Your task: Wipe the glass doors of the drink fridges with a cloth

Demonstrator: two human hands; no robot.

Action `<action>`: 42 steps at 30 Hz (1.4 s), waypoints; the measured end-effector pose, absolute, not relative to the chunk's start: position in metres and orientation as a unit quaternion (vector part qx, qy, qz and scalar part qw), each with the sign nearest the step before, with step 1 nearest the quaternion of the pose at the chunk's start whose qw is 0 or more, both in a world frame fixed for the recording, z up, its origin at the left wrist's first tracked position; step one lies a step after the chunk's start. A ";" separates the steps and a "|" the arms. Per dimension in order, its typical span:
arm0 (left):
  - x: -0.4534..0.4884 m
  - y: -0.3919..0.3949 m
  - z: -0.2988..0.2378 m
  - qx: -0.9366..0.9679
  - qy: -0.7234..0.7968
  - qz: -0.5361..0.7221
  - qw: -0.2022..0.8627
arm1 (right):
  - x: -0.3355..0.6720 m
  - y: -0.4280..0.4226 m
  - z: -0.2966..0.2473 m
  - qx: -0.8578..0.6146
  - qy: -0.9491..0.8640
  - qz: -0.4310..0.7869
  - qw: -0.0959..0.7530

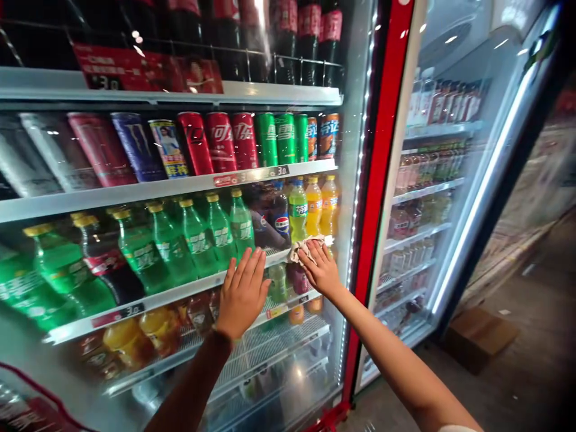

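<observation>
A glass cooler door (310, 366) stands in front of me, with drinks on shelves behind it. My left hand (244, 294) lies flat against the glass, fingers stretched out and holding nothing. To its right, my right hand (323, 270) presses a crumpled pale cloth (306, 247) to the pane, its fingers over the cloth. Behind the glass near the cloth are a yellow-green soda bottle (297, 207), orange soda bottles (314, 204) and a dark cola bottle (281, 216). Green soda bottles (197, 240) stand in a row up and left of my left hand.
A red door frame (378, 168) runs down the right side of this cooler. Beyond it, a second cooler (432, 168) holds more bottles. A cardboard box (480, 336) sits on the floor at the right. Cans (220, 141) line a shelf above the bottles.
</observation>
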State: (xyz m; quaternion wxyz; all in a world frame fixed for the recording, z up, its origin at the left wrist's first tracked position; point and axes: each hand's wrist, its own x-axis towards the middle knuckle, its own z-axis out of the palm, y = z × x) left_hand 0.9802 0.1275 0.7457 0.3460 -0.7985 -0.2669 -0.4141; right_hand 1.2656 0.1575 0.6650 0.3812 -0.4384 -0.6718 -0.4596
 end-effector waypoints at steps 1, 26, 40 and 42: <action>0.992 0.128 0.744 -0.800 -0.263 -0.414 0.345 | 1.282 0.158 0.662 -0.445 -0.664 -0.460 0.387; 0.943 0.120 0.742 -0.791 -0.295 -0.396 0.362 | 1.199 0.156 0.671 -0.562 -0.555 -0.350 0.504; 0.706 0.079 0.751 -0.727 -0.416 -0.360 0.410 | 0.895 0.149 0.683 -0.404 -0.688 -0.321 0.510; 0.675 0.072 0.754 -0.721 -0.427 -0.358 0.411 | 0.858 0.147 0.684 -0.397 -0.699 -0.308 0.509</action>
